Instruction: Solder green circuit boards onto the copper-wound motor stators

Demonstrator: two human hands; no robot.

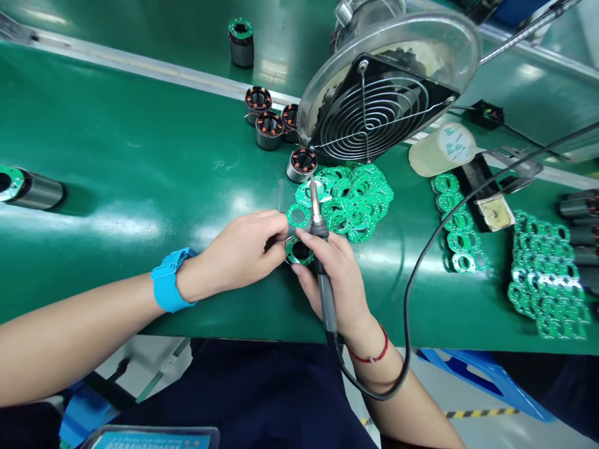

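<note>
In my right hand (344,280) is a soldering iron (327,299), its metal tip pointing away from me over the green boards. The thumb and a finger of that hand also rest against a motor stator with a green ring-shaped circuit board (299,251) on top. My left hand (255,246), with a blue strap on its wrist, is closed in a pinch at the left side of this stator. Whatever its fingertips grip is too small to make out. Just beyond lie a loose green ring board (298,216) and a heap of green ring boards (358,199).
A fume extractor fan (374,112) overhangs the heap. Several bare stators (269,130) stand left of it; one stator with a board (241,43) is farther back. Rightward are a solder roll (442,149), a sponge holder (496,212) and board panels (547,274). The iron's cable (408,312) loops over my right forearm.
</note>
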